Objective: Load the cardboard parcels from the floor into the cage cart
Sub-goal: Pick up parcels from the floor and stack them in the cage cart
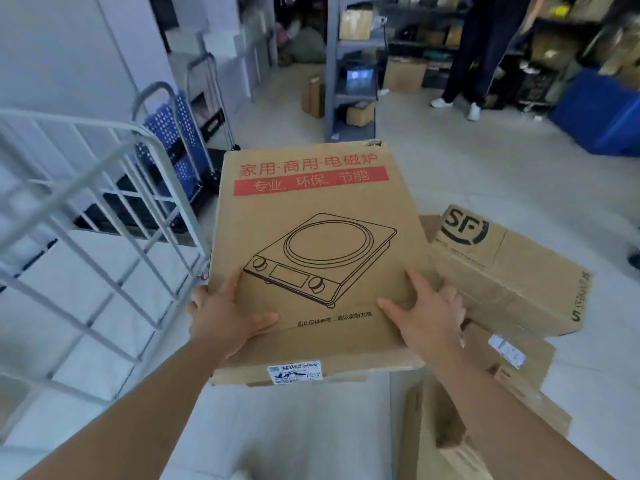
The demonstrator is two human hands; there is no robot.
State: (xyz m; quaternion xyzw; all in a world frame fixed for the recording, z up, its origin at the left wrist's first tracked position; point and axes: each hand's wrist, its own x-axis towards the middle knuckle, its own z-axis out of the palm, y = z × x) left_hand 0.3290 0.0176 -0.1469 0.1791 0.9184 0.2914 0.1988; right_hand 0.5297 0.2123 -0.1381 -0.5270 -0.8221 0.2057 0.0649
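We hold one flat cooker parcel [311,237] with two hands, the left hand [225,320] and right hand [426,313]. Our fingers [417,284] grip its near corners. It is lifted just beside the one white cage cart [104,199]. At our right, one SF parcel [512,271] tops a floor pile [512,355] of at least three.

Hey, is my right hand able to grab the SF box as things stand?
Probably not yet. The right hand grips the cooker box with the left hand. The SF box lies just beside it, uncovered, but letting go risks dropping the load.
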